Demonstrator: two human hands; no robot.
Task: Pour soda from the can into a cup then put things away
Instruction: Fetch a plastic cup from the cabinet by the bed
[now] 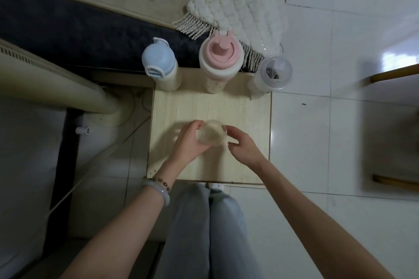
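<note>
**A:** Where's the cup (210, 135)? And is there no can?

**B:** No can in view. The cup's mid tabletop (249, 115), right between both hands. The left hand (188, 142) has its grip wrapped round the cup's left side. The right hand (242, 145) is just beside it with fingers curled, and I can't tell if that grip is on the cup.

**A:** How does it look?

**B:** Clear plastic, blurry, seems empty, with its long axis pointing roughly up at the camera. I reckon the left steadies it and the right is free to fetch the can.
</note>
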